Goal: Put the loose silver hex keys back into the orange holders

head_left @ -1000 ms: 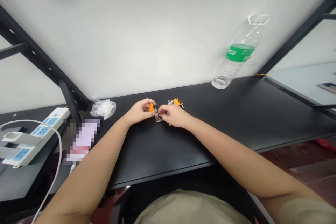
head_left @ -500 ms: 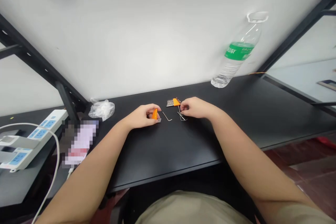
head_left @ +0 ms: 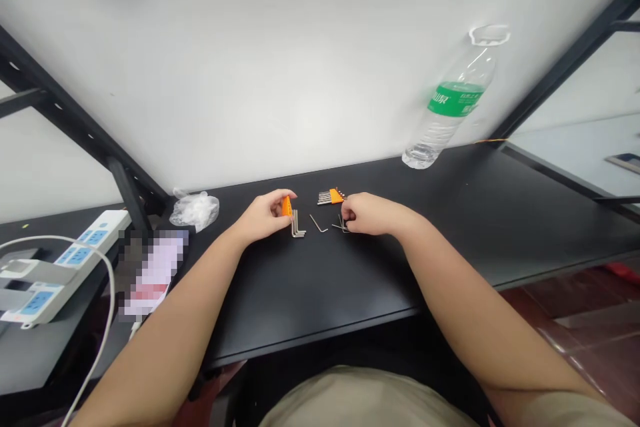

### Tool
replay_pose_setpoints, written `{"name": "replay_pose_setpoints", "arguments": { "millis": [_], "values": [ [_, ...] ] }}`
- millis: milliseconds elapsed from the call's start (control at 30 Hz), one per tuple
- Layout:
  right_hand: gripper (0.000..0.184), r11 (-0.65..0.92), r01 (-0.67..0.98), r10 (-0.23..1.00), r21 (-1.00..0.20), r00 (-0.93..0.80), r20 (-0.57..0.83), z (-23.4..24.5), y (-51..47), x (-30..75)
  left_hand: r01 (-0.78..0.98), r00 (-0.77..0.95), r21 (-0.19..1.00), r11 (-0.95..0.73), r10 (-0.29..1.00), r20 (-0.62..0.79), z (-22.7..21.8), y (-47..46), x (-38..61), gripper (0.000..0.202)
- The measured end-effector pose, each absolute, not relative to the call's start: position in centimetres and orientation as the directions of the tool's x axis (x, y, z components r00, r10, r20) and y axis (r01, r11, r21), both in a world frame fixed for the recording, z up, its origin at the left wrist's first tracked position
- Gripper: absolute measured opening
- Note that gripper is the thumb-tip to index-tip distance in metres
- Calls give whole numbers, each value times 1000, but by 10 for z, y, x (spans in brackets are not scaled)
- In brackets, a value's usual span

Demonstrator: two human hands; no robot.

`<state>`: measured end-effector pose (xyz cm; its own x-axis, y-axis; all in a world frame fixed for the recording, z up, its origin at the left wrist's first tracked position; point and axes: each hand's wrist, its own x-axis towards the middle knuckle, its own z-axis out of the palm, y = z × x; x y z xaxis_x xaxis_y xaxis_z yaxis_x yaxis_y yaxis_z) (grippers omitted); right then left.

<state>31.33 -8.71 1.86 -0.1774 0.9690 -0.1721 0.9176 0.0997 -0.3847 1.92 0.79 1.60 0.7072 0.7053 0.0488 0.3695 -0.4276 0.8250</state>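
My left hand [head_left: 266,215] grips an orange hex key holder [head_left: 287,207] between thumb and fingers, tilted up. Several L-shaped hex keys [head_left: 299,234] lie side by side next to it, their bent ends toward me. One loose hex key [head_left: 316,223] rests on the black table between my hands. My right hand [head_left: 364,212] has its fingers pinched together at a small pile of crossed hex keys [head_left: 339,227] and seems to hold one, partly hidden by the fingers. Just behind, a second orange holder [head_left: 335,196] lies with several keys in it.
A large water bottle [head_left: 454,100] with a green label leans against the wall at the back right. Crumpled clear plastic [head_left: 196,211] lies at the back left. A blurred-out phone [head_left: 156,273], a white cable [head_left: 107,280] and a power strip [head_left: 70,267] are at the left.
My left hand has moved slightly left and back with the orange holder, uncovering the row of hex keys beside it. My right hand has shifted a little toward me over the pile.
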Motion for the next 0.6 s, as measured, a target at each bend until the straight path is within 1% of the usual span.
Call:
{"name": "replay_pose_setpoints", "arguments": {
  "millis": [100, 200, 500, 533, 600],
  "values": [
    [13, 116, 905, 964, -410, -202, -175, 21, -90, 314, 507, 656, 686, -522, 750, 86, 12, 16, 15, 54],
    [11, 126, 906, 959, -404, -216, -183, 22, -92, 313, 560, 657, 623, -545, 751, 67, 9, 21, 12, 59],
    [8, 151, 932, 951, -328, -228, -210, 25, -96, 300, 571, 664, 625, -533, 747, 31, 4, 25, 11, 60],
    [9, 149, 936, 953, -319, -222, -205, 24, -96, 297, 573, 661, 625, -530, 750, 30, 4, 26, 12, 59],
    [11, 126, 930, 969, -346, -190, -156, 23, -97, 291, 575, 655, 625, -528, 755, 35, 3, 26, 12, 58]
  ]
}}
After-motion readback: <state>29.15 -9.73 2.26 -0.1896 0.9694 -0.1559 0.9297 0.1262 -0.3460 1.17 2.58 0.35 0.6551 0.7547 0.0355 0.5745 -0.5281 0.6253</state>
